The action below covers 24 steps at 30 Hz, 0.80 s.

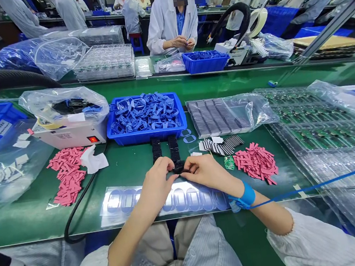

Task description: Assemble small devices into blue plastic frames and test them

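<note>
Fingers [167, 165] of the left hand [156, 184] and fingers [194, 163] of the right hand [207, 173] are curled nearly closed, pinching a small black part [178, 168] from either side at the centre of the green worktop [123, 170]. Its exact form is hidden by the fingertips. It sits at the near end of the right-hand of two columns of stacked black parts [173, 148], which run toward the far edge. Both hands seem placed to steady this small piece between them, with the wrists low and the forearms coming in from the near edge.

Under the wrists lies a clear tray with oval recesses [186, 201]. A blue strap [246, 196] circles the right wrist, and its blue cord [318, 184] trails off past the right edge, apparently an anti-static tether.

Supplies appear to be spread for easy reach: a blue crate of blue loops [145, 117] stands just beyond the columns, with pink strips heaped to the left [68, 175] and right [256, 164]. A small green circuit board [229, 162] lies beside the right pile. Clear trays of green circuit boards [321, 131] cover the right end of the worktop, and a white box with a red switch [70, 136] stands left.

Across the aisle, a co-worker in a white coat [173, 24] works at another bench, and more staff line the rows behind.
</note>
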### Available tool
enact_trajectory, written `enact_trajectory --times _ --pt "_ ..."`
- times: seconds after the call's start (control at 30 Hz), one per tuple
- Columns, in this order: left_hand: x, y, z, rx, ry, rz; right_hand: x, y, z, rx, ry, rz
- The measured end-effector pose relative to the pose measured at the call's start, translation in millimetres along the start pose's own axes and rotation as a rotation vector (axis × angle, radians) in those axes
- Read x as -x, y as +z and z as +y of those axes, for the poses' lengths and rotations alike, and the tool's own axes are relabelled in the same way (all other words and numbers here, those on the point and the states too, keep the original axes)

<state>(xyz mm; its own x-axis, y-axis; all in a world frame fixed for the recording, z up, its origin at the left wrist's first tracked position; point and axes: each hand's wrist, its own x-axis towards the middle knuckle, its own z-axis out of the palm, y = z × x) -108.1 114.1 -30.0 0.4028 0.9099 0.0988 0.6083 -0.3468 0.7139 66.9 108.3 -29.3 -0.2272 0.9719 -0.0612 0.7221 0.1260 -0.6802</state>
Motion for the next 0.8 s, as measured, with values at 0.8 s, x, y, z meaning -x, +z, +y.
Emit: enact_trajectory --times 0.8 --pt "-0.6 -0.7 14.7 -0.348 -0.143 -0.087 -0.1 -5.6 -7.9 0.076 0.014 0.007"
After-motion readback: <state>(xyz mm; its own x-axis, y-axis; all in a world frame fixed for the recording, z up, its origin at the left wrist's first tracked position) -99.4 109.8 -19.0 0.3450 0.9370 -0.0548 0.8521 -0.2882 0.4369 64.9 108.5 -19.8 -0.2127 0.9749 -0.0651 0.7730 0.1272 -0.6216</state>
